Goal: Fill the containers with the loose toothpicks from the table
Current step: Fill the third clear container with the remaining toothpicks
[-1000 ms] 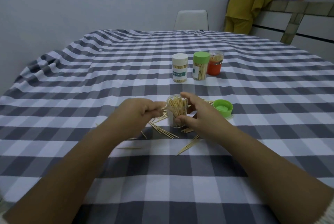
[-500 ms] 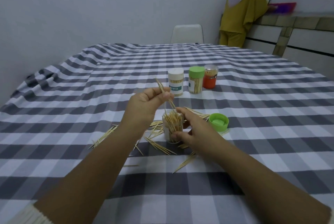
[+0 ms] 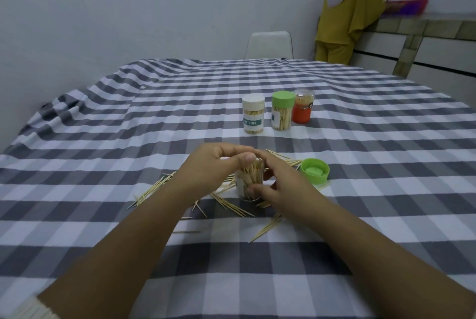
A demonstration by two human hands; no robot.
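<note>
Checked cloth table (image 3: 360, 164), soft and wrinkled. Right hand (image 3: 280, 187) grips clear plastic jar (image 3: 248, 184) upright mid-table; left hand (image 3: 213, 171) pinches at its mouth, contents hidden. Best keep jar steady, feed tips straight down. Thin wooden toothpicks (image 3: 231, 206) scattered around; round green lid (image 3: 314, 171) beside.

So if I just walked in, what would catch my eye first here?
Probably the two hands meeting in the middle of the checked tablecloth: the right hand grips a clear container packed with toothpicks, the left hand at its mouth. Loose toothpicks lie scattered around it, a green lid to its right, and three closed containers stand behind.
</note>
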